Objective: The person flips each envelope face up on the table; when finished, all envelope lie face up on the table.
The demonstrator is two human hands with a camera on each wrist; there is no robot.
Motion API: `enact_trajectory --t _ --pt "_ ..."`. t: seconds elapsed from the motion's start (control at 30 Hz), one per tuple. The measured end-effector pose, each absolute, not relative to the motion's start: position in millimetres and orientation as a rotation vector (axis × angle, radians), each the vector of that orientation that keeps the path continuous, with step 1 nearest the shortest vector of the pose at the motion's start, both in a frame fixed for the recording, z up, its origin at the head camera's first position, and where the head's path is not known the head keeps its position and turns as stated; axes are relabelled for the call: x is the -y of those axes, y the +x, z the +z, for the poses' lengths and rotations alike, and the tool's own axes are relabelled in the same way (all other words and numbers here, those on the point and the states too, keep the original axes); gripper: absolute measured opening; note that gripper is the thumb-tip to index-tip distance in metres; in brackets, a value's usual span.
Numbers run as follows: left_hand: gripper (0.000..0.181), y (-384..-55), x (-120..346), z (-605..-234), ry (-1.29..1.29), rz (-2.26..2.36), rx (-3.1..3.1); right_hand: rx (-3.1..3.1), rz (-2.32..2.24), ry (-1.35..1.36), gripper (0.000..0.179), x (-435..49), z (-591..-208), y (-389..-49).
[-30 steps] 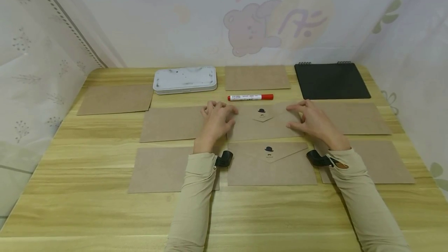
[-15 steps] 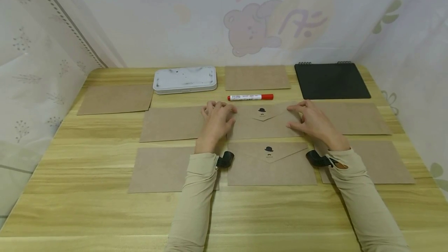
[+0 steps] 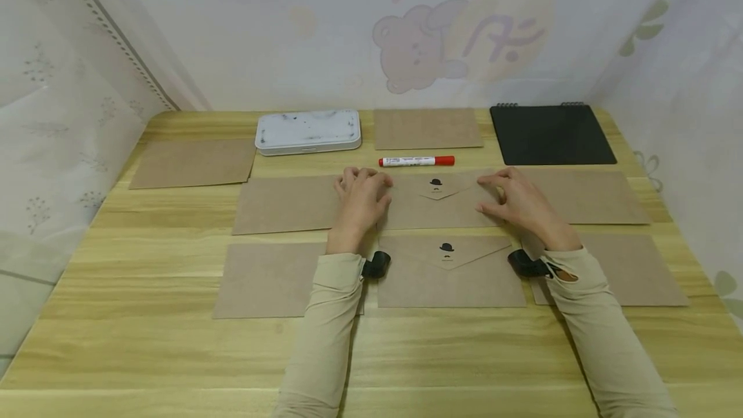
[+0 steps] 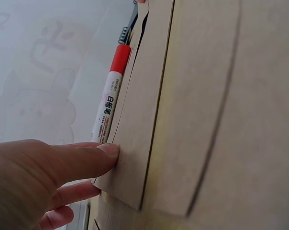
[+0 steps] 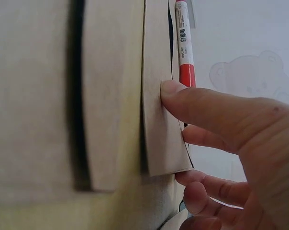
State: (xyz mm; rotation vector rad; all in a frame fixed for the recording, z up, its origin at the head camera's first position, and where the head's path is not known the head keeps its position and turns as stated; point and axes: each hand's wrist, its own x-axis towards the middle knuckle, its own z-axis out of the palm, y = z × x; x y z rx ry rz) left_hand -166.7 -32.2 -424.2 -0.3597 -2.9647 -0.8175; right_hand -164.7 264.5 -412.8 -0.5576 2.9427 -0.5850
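A brown paper envelope with a small black hat print on its flap lies in the middle of the table. My left hand pinches its left end: the left wrist view has the thumb on top and fingers at the corner's edge. At the opposite end, my right hand pinches it the same way, its thumb on the paper. Nearer the front lies a second hat-printed envelope, untouched. Just beyond the held envelope rests a whiteboard marker with a red cap.
Plain brown envelopes lie to the left and right, with others farther back. A white tin case and a black spiral notebook stand at the back edge. Patterned curtains surround the wooden table.
The left wrist has shifted slightly to the right. Both hands stay at the ends of the envelope, and the other things keep their places.
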Motion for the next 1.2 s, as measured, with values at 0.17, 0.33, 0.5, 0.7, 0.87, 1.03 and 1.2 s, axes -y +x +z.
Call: enact_trajectory --t 0.17,0.33,0.5,0.7,0.87,1.03,1.2 --pt "0.021 -167 31 -421 -0.319 -0.795 2.949 -2.957 -0.568 -0.582 0.048 -264 -409 -163" --pt "0.019 -168 26 -418 -0.256 -0.776 2.946 -2.989 -0.511 -0.615 0.045 -265 -405 -159" --pt "0.01 -166 24 -409 -0.233 -0.707 2.975 -2.997 -0.498 -0.621 0.046 -264 -403 -159" --pt "0.013 -162 31 -385 -0.25 -0.776 2.99 -2.985 -0.507 -0.63 0.047 -263 -402 -162" --pt "0.031 -155 52 -368 -0.28 -0.926 3.044 -2.991 -0.641 -0.611 0.055 -266 -399 -163" --pt "0.038 -149 83 -359 -0.323 -0.85 3.174 -3.029 -0.651 -0.631 0.051 -274 -393 -163" --pt "0.036 -167 106 -343 -0.543 -0.567 3.202 -3.037 -0.525 -0.758 0.038 -282 -385 -173"
